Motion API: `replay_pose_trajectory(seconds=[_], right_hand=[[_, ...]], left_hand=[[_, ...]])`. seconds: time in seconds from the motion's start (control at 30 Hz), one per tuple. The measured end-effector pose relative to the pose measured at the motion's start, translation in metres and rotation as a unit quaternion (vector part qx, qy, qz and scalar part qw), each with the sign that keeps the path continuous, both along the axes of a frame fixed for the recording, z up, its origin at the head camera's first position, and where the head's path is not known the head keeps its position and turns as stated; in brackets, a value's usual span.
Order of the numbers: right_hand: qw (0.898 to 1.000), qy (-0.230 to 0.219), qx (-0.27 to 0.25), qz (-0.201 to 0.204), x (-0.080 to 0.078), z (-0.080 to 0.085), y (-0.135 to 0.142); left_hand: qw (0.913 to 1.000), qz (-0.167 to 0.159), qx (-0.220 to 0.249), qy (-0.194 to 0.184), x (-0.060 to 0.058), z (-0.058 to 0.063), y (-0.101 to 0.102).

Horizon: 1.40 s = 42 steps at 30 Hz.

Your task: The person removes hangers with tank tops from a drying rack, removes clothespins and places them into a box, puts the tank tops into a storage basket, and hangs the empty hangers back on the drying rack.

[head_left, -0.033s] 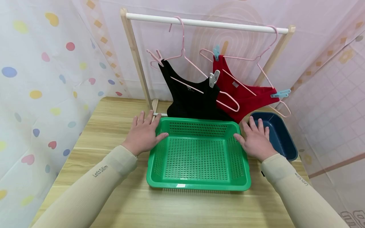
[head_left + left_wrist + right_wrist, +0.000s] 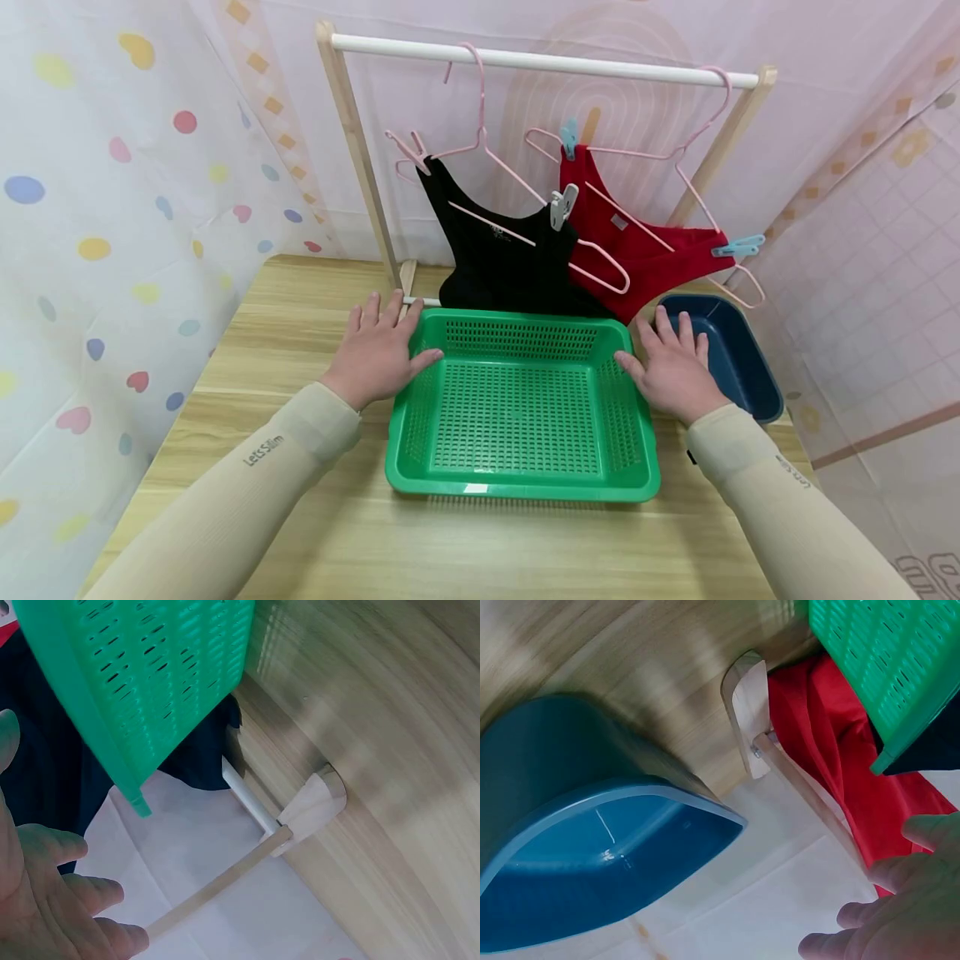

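A green plastic basket (image 2: 517, 417) with a slotted floor and walls stands on the wooden table in front of me. My left hand (image 2: 377, 352) is spread beside its left rim, thumb over the edge. In the left wrist view those fingers (image 2: 97, 894) are apart from the basket wall. My right hand (image 2: 675, 372) is spread on the other side, its thumb by the right rim and its fingers over the edge of a dark blue basin (image 2: 735, 358). Neither hand grips anything. Behind the basket hang a black tank top (image 2: 498, 250) and a red one (image 2: 637, 250).
A wooden rack with a white top bar (image 2: 547, 60) carries two pink hangers (image 2: 480, 100). A white clip (image 2: 562, 207), a pink clip (image 2: 408, 150) and blue clips (image 2: 738, 246) pinch the straps. Patterned curtains (image 2: 135, 167) surround the table (image 2: 300, 325).
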State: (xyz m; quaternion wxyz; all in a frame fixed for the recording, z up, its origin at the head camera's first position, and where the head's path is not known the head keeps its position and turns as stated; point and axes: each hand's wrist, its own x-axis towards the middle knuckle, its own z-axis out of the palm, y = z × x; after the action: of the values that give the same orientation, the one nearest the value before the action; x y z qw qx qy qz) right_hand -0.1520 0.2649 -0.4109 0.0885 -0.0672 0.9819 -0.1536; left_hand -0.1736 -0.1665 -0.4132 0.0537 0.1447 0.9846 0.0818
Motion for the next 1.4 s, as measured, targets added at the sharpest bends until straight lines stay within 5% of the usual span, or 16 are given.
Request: replay_pose_trajectory(seconds=[0.83, 1.4], right_hand=[[1.000, -0.002, -0.008, -0.008, 0.009, 0.009, -0.003], [0.999, -0.017, -0.034, 0.015, 0.044, -0.010, -0.016]], left_hand=[[1.0000, -0.003, -0.002, -0.004, 0.010, 0.006, -0.007], [0.9998, 0.002, 0.014, 0.011, 0.006, 0.010, -0.017]])
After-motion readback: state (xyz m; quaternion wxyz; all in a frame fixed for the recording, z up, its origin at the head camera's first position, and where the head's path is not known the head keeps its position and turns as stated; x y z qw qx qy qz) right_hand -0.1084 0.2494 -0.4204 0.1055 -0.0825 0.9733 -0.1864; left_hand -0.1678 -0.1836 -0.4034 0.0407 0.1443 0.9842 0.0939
